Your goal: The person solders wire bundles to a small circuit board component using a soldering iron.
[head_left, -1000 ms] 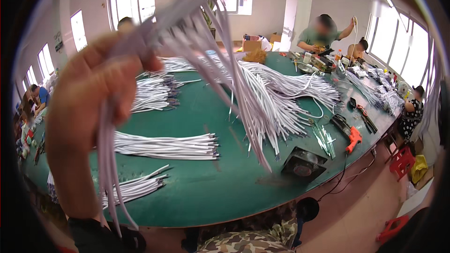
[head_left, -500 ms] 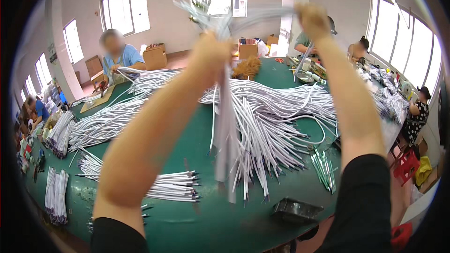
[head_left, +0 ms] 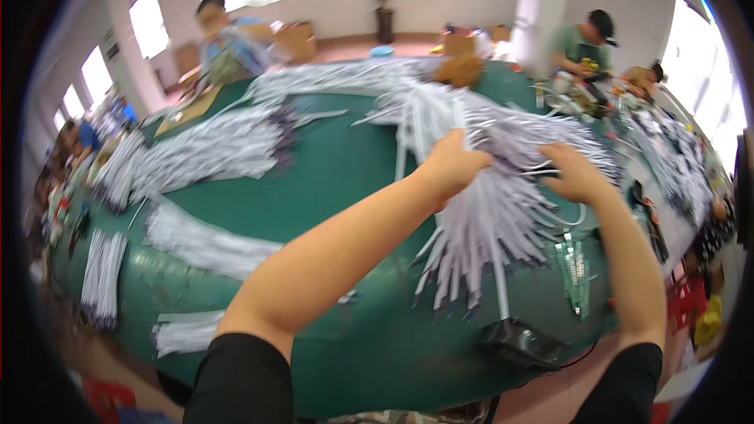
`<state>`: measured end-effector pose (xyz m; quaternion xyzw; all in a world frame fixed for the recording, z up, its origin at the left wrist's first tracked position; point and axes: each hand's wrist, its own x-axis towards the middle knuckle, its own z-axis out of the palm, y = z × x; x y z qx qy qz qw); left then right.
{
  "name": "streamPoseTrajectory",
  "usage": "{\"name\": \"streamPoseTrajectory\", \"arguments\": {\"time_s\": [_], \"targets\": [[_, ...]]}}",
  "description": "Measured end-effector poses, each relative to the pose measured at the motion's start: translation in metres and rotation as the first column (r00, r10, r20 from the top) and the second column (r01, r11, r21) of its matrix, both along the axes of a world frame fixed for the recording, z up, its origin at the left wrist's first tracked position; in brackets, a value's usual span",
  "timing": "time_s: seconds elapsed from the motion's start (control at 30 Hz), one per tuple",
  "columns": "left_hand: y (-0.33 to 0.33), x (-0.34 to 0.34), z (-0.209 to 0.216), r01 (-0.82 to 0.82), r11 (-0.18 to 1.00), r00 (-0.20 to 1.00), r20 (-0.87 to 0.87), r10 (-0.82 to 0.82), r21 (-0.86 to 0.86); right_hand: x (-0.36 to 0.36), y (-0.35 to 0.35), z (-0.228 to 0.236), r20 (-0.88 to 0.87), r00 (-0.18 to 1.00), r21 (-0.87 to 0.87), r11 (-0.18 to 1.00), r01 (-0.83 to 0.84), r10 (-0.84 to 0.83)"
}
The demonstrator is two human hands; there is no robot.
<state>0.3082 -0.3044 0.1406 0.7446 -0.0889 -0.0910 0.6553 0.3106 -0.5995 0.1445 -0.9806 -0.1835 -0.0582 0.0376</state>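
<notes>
Fanning strands: the heap of white strands (head_left: 503, 228) is spread on the green surface (head_left: 338, 157), beneath and between both grips.
Long axes: one branch is laid toward the near edge, another is stretched to the right; both are gathered at the far side.
Left grip (head_left: 457, 163): placed over the near-running branch, whose tips are splayed below it; whether any strand is clamped cannot be told through the blur.
Right grip (head_left: 580, 175): thumb and fingers are parted, set over the right-running branch.
Nearer hand: the near branch is covered by the left, the sideways one by the right.
</notes>
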Motion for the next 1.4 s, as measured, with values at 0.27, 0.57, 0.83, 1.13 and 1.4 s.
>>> {"name": "streamPoseTrajectory", "arguments": {"time_s": [0.27, 0.57, 0.83, 1.13, 1.4], "targets": [[0.240, -0.118, 0.001, 0.046, 0.971, 0.970, 0.223, -0.099, 0.234, -0.222, -0.024, 0.030, 0.116, 0.975, 0.315, 0.938, 0.143, -0.188], [0.474, -0.296, -0.159, -0.639, 0.588, 0.717, 0.660, 0.224, 0.495, -0.282, -0.039, -0.090, 0.081, 0.835, 0.428, 0.776, 0.463, -0.544], [0.412, -0.306, -0.150, -0.756, 0.476, 0.559, 0.822, 0.111, 0.450, -0.254, -0.055, -0.126, -0.155, 0.567, 0.117, 0.554, 0.824, -0.809], [0.404, -0.307, -0.152, -0.737, 0.539, 0.480, 0.877, -0.007, 0.407, -0.257, -0.050, -0.152, 0.040, 0.633, 0.155, 0.631, 0.760, -0.773], [0.395, -0.302, -0.155, -0.693, 0.598, 0.493, 0.870, -0.016, 0.404, -0.271, -0.065, -0.150, 0.088, 0.678, 0.239, 0.676, 0.697, -0.730]]}}
